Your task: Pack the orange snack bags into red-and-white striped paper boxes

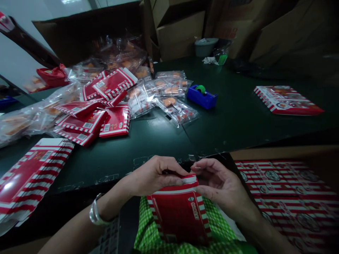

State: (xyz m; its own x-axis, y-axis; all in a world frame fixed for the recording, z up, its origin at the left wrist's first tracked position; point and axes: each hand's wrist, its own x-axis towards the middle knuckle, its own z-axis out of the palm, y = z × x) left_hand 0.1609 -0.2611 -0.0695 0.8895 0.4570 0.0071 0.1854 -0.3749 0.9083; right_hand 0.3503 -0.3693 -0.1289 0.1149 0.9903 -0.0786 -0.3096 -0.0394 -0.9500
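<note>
Dim workroom, cardboard boxes (177, 35) stacked along the far side, dark green desk (148, 141) in front of the seated person.

Left hand (153, 174): fingers curled over, thumb beneath, pinching the top edge of a red printed carton (180, 211). Right hand (219, 180): half open, fingers arched, fingertips at the carton's top right corner; whether it grips or only touches, cannot tell. Carton stands nearly upright between both hands, its lower end against green checked cloth (219, 225) on the person's lap. Metal bangle (95, 211) on left wrist.

Near left on the desk, a stack of flat striped cartons (31, 176). Near right, beside the right forearm, a box holding printed carton sheets (291, 197). Farther out, a heap of red cartons (92, 113) lies among clear packets of orange-coloured food (177, 111). Just right of the packets, a blue tape dispenser (201, 97) with a green roll. Far right, one flat carton (287, 100) lies alone. Grey tub (206, 46) at the desk's far edge.
</note>
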